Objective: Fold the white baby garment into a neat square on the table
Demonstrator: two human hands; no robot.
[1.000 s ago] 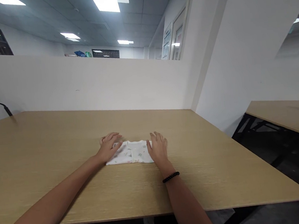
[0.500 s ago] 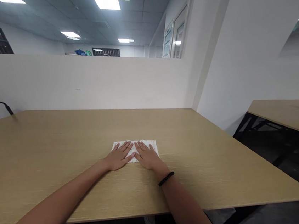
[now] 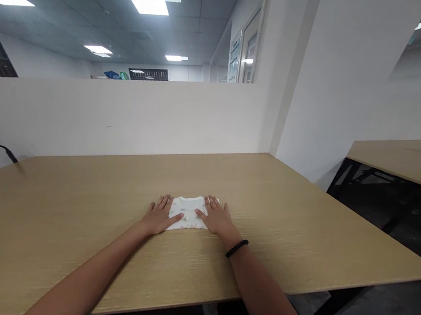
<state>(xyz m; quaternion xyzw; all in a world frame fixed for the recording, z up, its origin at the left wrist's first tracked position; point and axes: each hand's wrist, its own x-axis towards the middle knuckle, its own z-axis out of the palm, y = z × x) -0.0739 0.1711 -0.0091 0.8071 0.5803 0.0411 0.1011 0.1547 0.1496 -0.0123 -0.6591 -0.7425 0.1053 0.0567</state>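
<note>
A small folded white garment (image 3: 189, 219) with a faint print lies flat on the wooden table (image 3: 98, 204). A curved neckline shows at its far edge. My left hand (image 3: 158, 217) rests on the garment's left end, fingers spread and pointing away from me. On its right end lies my right hand (image 3: 217, 219), also flat with the fingers apart. Both thumbs point inward across the cloth. Around my right wrist is a black beaded bracelet (image 3: 237, 248). The hands partly cover the garment's two ends.
A low white partition (image 3: 134, 115) stands along the table's far edge, and a white wall (image 3: 325, 100) rises at the right. Beyond the right edge is another table (image 3: 398, 158). A black cable (image 3: 6, 149) hangs at the far left.
My hands have slid apart from the garment's middle, left hand to the left and right hand slightly right. The garment's centre and neckline now show between them.
</note>
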